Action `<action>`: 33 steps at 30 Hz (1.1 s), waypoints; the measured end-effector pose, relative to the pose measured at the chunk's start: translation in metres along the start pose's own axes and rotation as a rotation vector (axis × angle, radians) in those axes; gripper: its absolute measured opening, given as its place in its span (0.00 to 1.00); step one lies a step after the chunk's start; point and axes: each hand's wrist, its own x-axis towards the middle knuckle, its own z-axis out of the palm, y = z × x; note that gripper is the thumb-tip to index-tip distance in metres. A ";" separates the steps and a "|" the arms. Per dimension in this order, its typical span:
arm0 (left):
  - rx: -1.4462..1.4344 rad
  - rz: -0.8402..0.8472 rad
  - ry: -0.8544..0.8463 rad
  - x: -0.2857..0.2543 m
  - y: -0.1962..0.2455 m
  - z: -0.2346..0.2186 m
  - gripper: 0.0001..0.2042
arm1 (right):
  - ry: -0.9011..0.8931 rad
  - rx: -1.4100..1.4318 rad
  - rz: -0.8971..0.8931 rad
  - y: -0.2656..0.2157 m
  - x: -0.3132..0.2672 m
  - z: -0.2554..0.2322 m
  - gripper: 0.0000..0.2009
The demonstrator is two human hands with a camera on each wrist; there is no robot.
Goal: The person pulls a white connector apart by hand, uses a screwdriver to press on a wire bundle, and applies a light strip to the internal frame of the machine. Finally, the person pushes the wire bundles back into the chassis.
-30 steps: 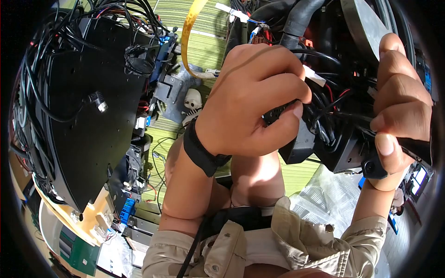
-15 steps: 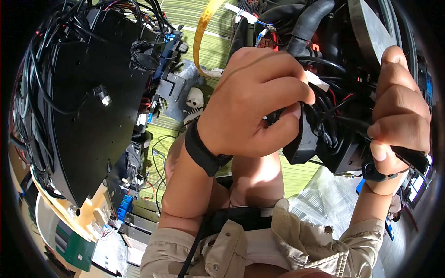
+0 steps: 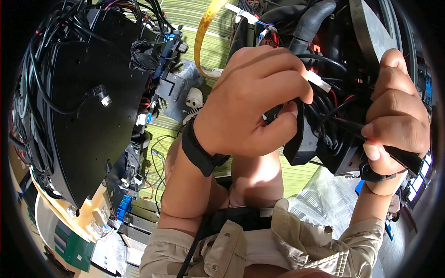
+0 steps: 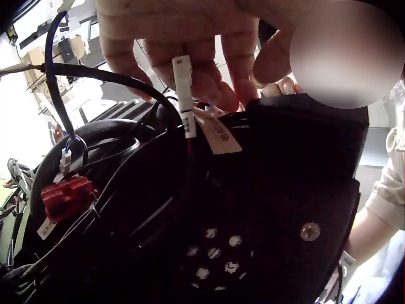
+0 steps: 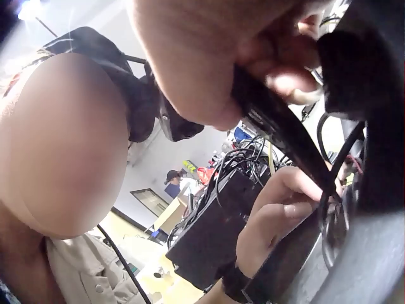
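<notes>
My left hand (image 3: 252, 102) bends over the edge of a black housing (image 3: 303, 139), fingers curled inward among black cables (image 3: 327, 123). In the left wrist view its fingertips hang beside a white cable tag (image 4: 183, 95); I cannot tell whether they pinch anything. My right hand (image 3: 398, 111) grips a black, tapered tool that looks like tweezers (image 5: 288, 136). Its narrow tip points into the cables close to the left fingertips. In the head view, a second white label (image 3: 319, 81) lies just right of the left index finger.
A large black panel (image 3: 97, 116) wrapped in cables stands at the left. Behind my hands, a thick black hose (image 3: 315, 23) and a grey metal plate (image 3: 373, 34) crowd the housing. A yellow strap (image 3: 201, 41) hangs near a small skeleton figure (image 3: 193, 98) and bubble wrap (image 3: 320, 199).
The right hand has shifted slightly left and down with the tweezers. The left hand stays at nearly the same spot, while the white label beside it has tilted and moved a little.
</notes>
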 end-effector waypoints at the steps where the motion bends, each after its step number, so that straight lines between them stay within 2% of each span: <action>1: -0.006 -0.007 0.004 0.001 0.001 0.001 0.14 | -0.006 -0.005 -0.010 0.002 0.000 -0.001 0.11; 9: 0.053 0.011 -0.007 -0.002 -0.001 -0.001 0.15 | 0.017 -0.053 0.047 -0.005 0.000 -0.008 0.13; 12: 0.060 0.000 -0.020 -0.002 -0.001 -0.002 0.16 | -0.060 -0.072 0.054 -0.004 -0.003 -0.015 0.13; 15: 0.053 0.005 -0.001 -0.001 -0.002 -0.001 0.15 | -0.066 -0.044 0.036 -0.002 -0.004 -0.018 0.12; 17: 0.050 -0.010 -0.012 0.000 -0.001 0.000 0.15 | -0.172 -0.075 0.023 -0.003 0.000 -0.023 0.12; 21: 0.043 -0.035 -0.045 0.002 0.000 -0.001 0.15 | -0.165 -0.044 -0.007 0.002 -0.004 -0.026 0.11; 23: 0.094 -0.001 -0.006 0.001 0.000 -0.001 0.15 | -0.261 -0.095 -0.123 0.008 -0.006 -0.033 0.15; 26: 0.127 0.011 0.063 -0.002 -0.004 0.002 0.15 | -0.236 -0.083 -0.112 0.009 -0.008 -0.032 0.15; 33: 0.127 0.000 0.030 -0.002 -0.003 -0.002 0.15 | -0.149 -0.046 -0.078 0.012 -0.009 -0.030 0.17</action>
